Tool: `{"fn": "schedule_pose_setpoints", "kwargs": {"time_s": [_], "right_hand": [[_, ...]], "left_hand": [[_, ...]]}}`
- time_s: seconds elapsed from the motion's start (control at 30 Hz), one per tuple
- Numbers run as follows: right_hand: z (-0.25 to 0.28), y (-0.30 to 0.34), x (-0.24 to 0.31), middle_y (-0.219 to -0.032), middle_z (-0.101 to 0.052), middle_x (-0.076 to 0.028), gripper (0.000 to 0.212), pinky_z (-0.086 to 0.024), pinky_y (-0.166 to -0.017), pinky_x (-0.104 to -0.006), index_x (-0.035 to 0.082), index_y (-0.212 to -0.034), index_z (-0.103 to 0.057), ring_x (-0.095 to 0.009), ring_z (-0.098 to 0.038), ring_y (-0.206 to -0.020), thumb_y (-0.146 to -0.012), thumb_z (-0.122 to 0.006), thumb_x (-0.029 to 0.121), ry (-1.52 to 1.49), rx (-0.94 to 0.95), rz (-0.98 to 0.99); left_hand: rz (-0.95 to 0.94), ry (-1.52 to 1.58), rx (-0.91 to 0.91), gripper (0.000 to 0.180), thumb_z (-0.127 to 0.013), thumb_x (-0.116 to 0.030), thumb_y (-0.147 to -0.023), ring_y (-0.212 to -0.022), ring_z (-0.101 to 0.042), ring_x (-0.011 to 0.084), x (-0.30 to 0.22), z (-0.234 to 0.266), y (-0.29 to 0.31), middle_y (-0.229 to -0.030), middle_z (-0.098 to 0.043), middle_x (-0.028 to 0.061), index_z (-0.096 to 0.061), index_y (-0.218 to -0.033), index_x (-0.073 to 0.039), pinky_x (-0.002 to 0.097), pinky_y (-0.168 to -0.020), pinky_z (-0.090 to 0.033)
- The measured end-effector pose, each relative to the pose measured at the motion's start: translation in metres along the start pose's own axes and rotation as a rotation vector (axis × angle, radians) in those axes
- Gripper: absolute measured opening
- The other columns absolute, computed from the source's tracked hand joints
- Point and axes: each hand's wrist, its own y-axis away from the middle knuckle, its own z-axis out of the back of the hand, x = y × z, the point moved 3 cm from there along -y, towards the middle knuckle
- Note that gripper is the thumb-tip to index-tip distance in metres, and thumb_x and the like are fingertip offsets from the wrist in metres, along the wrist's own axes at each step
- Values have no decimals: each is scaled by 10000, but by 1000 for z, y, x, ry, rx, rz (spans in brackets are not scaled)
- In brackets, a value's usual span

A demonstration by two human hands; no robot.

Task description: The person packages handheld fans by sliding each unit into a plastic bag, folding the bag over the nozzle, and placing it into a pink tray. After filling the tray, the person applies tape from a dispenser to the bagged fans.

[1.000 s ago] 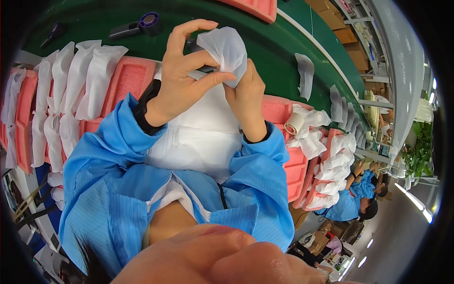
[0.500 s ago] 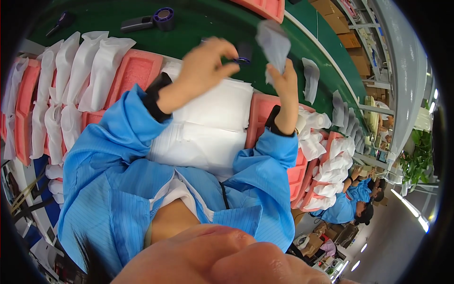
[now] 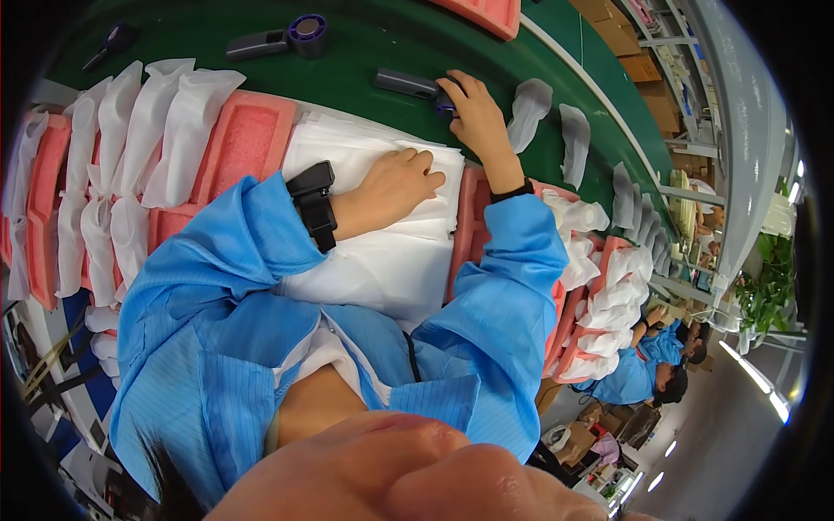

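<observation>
My right hand (image 3: 476, 117) reaches over the green table and has its fingers round the round head of a dark grey handheld fan (image 3: 407, 82). The fan's handle points left, and part of its head is hidden under my fingers. My left hand (image 3: 391, 193) rests on a stack of white packing sleeves (image 3: 347, 143), its fingers curled against the top layer. Whether a sleeve is pinched there is hard to see. Just right of my right hand lies a fan in a translucent white sleeve (image 3: 530, 111), with another sleeved fan (image 3: 573, 143) beside it.
Two bare fans, one with a purple-ringed head (image 3: 307, 33), lie at the far left. Pink foam trays (image 3: 248, 130) with several sleeved fans flank the stack on both sides. More sleeved fans (image 3: 638, 208) line the table's right edge. Co-workers in blue (image 3: 638, 373) sit at right.
The sleeved fan in my right hand has been laid on the table, and that hand has moved left onto a bare fan. My left hand has come down onto the sleeve stack.
</observation>
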Motion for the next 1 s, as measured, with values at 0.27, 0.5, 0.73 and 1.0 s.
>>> {"fn": "schedule_pose_setpoints", "kwargs": {"time_s": [0.27,0.5,0.73,1.0], "right_hand": [[6,-1,-33,-1002,-622,-181,529,-517,-800,-341,14,-1092,-589,-315,-629,-871,-585,-719,95,-456,-93,-388],[15,13,-55,-874,-642,-146,550,-524,-710,-340,-44,-1052,-578,-256,-640,-781,-588,-753,193,-591,-332,-801],[81,39,-30,-895,-621,-141,546,-514,-698,-337,-34,-1005,-585,-232,-621,-833,-521,-739,164,-1026,-514,-378],[100,56,-2,-897,-520,-189,588,-453,-680,-338,-25,-1000,-551,-258,-540,-721,-467,-637,208,-1321,-422,279]], "left_hand": [[104,134,23,170,-692,-212,-773,-813,-571,260,5,5,2,-819,-560,72,-605,-795,-68,378,-710,-468],[99,153,61,163,-685,-207,-779,-827,-579,268,3,8,0,-818,-575,77,-612,-790,-62,375,-728,-472],[135,188,127,114,-668,-175,-794,-822,-582,284,7,18,-4,-817,-581,80,-614,-795,-75,384,-706,-473],[272,471,216,106,-681,-149,-789,-713,-602,255,12,28,-12,-802,-636,86,-640,-816,-55,371,-598,-452]]}}
